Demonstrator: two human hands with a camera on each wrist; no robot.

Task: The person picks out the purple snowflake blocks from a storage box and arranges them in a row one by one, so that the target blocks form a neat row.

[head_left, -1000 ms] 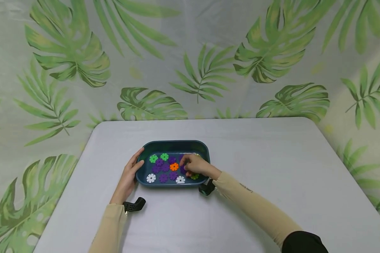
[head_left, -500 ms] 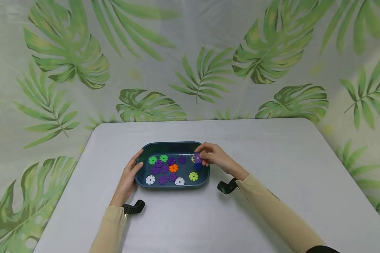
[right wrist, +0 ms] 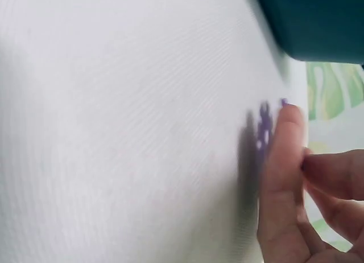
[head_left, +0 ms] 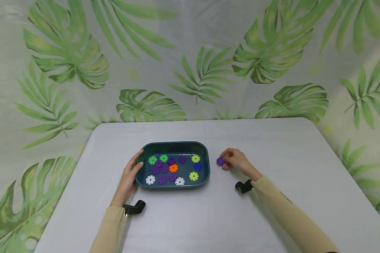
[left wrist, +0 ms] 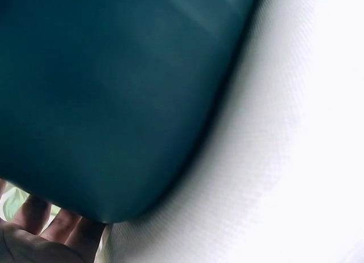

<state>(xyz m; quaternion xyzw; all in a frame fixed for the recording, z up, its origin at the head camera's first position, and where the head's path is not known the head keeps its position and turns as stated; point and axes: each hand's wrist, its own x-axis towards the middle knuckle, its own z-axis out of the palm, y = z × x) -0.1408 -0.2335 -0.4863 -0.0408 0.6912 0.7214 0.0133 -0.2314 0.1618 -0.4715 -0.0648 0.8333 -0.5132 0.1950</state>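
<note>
A dark teal tray (head_left: 172, 187) holds several notched discs: purple ones, green (head_left: 163, 158), yellow-green, white (head_left: 150, 180), one orange (head_left: 173, 168) and one blue (head_left: 198, 166). At the tray's left end, my left hand (head_left: 126, 179) grips the rim, thumb over the edge; in the left wrist view its fingers (left wrist: 60, 226) lie against the outer wall (left wrist: 125, 132). Right of the tray, my right hand (head_left: 239, 162) pinches a purple disc (head_left: 220, 161). The right wrist view shows that disc (right wrist: 264, 132) close to the table, partly hidden by the fingers (right wrist: 284, 160).
Under the tray is a white-covered table (head_left: 190, 218). Behind it hangs a cloth with green leaf prints (head_left: 202, 77). Each wrist wears a small black camera, one at the left (head_left: 134, 207) and one at the right (head_left: 244, 186).
My right hand has moved right, out of the tray, with a purple disc, uncovering the yellow-green and blue discs at the tray's right end. My left hand stays on the rim.
</note>
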